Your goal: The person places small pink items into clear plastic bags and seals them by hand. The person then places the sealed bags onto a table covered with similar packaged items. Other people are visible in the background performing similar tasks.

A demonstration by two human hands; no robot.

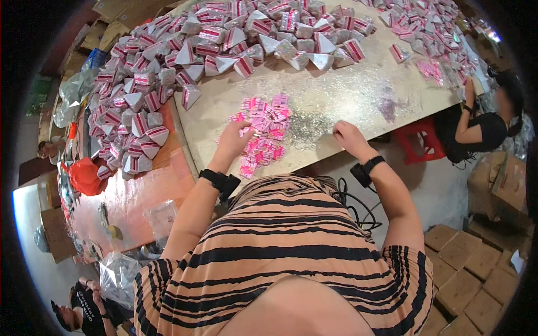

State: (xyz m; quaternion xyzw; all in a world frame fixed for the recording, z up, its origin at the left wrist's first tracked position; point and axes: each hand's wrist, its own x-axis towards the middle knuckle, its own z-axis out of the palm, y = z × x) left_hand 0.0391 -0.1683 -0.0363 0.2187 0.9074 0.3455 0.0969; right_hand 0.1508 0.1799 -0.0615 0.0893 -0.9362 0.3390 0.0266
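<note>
A loose pile of small pink printed cards (268, 126) lies on the pale table in front of me. My left hand (234, 140) is at the left edge of this pile, thumb and forefinger a little apart, fingertips over the cards. Right of the cards spreads a tangle of thin, dark wire-like loops (307, 127). My right hand (350, 138) hovers by the right side of that tangle, its fingers curled together; anything pinched in them is too small to make out. A dark band with a small box sits on each of my wrists.
Many wrapped wedge-shaped packs (235, 38) with pink stripes are heaped along the table's far and left sides. A person (476, 126) works at the right end, near a red stool (420, 141). An orange-red bag (85, 176) lies left; cardboard boxes (468, 263) stand lower right.
</note>
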